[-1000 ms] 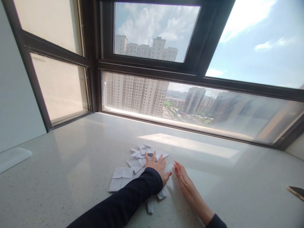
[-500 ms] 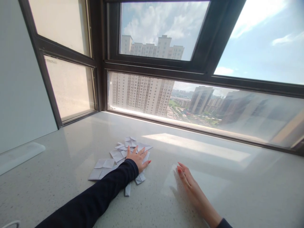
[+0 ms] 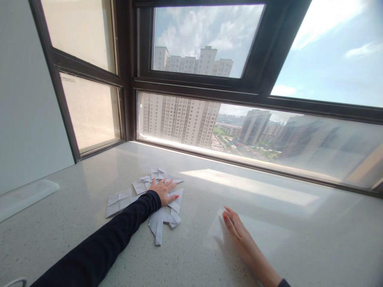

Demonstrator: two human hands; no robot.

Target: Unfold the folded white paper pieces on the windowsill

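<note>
My left hand (image 3: 163, 190) lies flat with spread fingers on a pile of folded white paper pieces (image 3: 158, 221) on a pale speckled stone sill (image 3: 209, 255). A creased square sheet (image 3: 118, 201) sticks out to the left of my dark sleeve. My right hand (image 3: 236, 227) rests flat on the bare sill to the right of the pile, fingers stretched out and together, holding nothing. Its nails are painted red.
A large dark-framed window (image 3: 191, 85) runs along the far edge of the sill, with high-rise buildings outside. A white flat object (image 3: 25, 197) lies at the left by the wall. A sunlit strip (image 3: 248, 185) crosses the sill behind my hands.
My left hand has slid the paper pile leftward, away from my right hand. The right hand has stayed almost in place. The view has shifted slightly.
</note>
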